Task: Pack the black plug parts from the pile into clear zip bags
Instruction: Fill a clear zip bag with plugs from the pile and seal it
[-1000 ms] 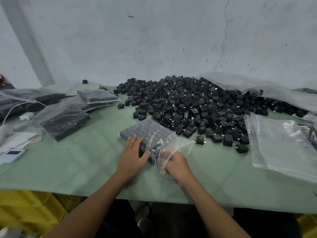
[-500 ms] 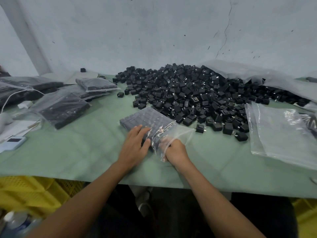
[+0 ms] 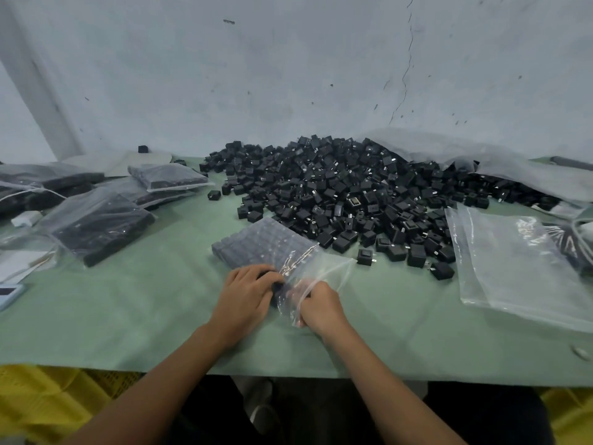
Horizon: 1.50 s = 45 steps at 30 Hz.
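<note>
A grey wall [image 3: 288, 75] is seen at the back, marked by a thin crack [image 3: 406, 59]. A green table [image 3: 128, 316] is spread out below it. A big pile [image 3: 353, 187] of black plugs is heaped at the back of the table, in the middle and to the right. A clear sack [image 3: 500, 162] is laid over the right end of the pile. An empty bag [image 3: 513, 268] is laid flat on the right, just beside the pile. Full bags [image 3: 96, 223] are stacked on the left, well apart from the pile. One bag [image 3: 266, 242] is laid in the middle, just beside the near edge of the pile, and neat rows of plugs are packed inside it. Its near end is gripped by the left hand [image 3: 247, 297], with the fingers curled over it. Its loose open end is pinched by the right hand [image 3: 321, 308], with the fingers closed on the plastic. A lone plug [image 3: 365, 255] is left just right of the bag.
</note>
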Each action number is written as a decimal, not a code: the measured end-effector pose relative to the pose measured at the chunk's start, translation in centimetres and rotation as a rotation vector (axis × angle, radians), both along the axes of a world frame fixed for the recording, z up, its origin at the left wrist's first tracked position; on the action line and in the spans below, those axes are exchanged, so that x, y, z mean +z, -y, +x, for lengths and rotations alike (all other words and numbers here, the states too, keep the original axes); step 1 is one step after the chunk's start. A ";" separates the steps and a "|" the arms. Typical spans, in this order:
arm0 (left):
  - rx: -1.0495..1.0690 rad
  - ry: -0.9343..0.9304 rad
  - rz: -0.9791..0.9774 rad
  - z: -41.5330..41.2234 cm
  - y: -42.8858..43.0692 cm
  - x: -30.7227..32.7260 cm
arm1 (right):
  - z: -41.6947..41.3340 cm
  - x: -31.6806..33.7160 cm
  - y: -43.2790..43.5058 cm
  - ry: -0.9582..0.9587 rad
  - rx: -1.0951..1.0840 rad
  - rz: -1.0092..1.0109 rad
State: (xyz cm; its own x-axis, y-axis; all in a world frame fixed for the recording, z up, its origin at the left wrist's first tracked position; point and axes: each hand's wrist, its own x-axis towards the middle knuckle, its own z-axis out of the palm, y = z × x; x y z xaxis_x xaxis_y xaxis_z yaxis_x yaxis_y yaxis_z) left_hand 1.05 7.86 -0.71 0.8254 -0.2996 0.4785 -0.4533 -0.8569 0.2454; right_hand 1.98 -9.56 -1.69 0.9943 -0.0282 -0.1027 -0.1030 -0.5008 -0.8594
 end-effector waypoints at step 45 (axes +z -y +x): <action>-0.079 -0.121 -0.051 1.3 -0.7 -1.2 | -0.3 3.1 14.5 0.150 0.048 0.056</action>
State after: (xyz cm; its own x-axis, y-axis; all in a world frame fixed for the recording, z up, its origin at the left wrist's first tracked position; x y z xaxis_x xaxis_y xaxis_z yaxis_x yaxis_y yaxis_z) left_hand 2.38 8.59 -1.93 0.8528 -0.3435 0.3934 -0.4832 -0.8048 0.3447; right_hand 1.71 -24.09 1.41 0.9987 0.0216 0.0466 0.0514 -0.4533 -0.8899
